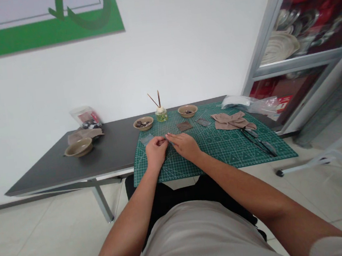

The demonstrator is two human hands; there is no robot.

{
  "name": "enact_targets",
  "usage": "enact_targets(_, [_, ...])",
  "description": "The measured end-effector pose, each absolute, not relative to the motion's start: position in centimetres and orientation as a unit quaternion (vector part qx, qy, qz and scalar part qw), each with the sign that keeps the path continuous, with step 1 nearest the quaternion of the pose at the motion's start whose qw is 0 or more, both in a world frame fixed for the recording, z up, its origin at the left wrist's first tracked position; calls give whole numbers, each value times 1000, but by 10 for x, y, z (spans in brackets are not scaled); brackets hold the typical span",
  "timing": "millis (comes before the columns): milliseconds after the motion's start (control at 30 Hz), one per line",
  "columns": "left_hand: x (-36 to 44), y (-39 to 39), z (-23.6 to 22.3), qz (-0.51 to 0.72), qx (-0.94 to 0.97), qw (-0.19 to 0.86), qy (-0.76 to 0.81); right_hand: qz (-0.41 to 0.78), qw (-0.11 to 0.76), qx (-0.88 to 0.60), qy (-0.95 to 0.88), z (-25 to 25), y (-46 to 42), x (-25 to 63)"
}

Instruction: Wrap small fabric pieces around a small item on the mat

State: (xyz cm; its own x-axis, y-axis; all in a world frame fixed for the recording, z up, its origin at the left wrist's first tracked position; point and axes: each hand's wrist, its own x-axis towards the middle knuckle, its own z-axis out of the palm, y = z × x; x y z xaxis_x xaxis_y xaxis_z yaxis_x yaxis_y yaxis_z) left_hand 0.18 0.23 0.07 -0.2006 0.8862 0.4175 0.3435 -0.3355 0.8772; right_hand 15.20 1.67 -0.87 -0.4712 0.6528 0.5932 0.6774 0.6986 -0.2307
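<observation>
Both my hands rest together on a green cutting mat (224, 150) on a dark grey table (68, 162). My left hand (155, 152) is curled, its fingertips pinched on something small that I cannot make out. My right hand (184, 144) lies beside it with fingers pressed together, its tips meeting the left hand's. A small greyish sheer pouch (146, 139) lies just beyond my left hand. Further back on the mat lie a brown pouch (184, 126) and a grey pouch (203, 121).
Two tan bowls (143, 123) (187, 110) hold dark bits beside a reed diffuser jar (161, 114). Beige fabric (231, 121) and scissors (259, 141) lie at the mat's right. Another tan bowl (79, 147) and a bag (86, 118) sit at the left. A glass cabinet (303, 35) stands right.
</observation>
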Motion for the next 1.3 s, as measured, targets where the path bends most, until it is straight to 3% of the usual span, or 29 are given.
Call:
enact_targets(800, [2,6,-7,590,581,244,505,5,339,-452,-825,-4,14,149])
enact_targets(1300, [1,10,-15,627,567,255,470,-57,311,-421,-850,-8,14,151])
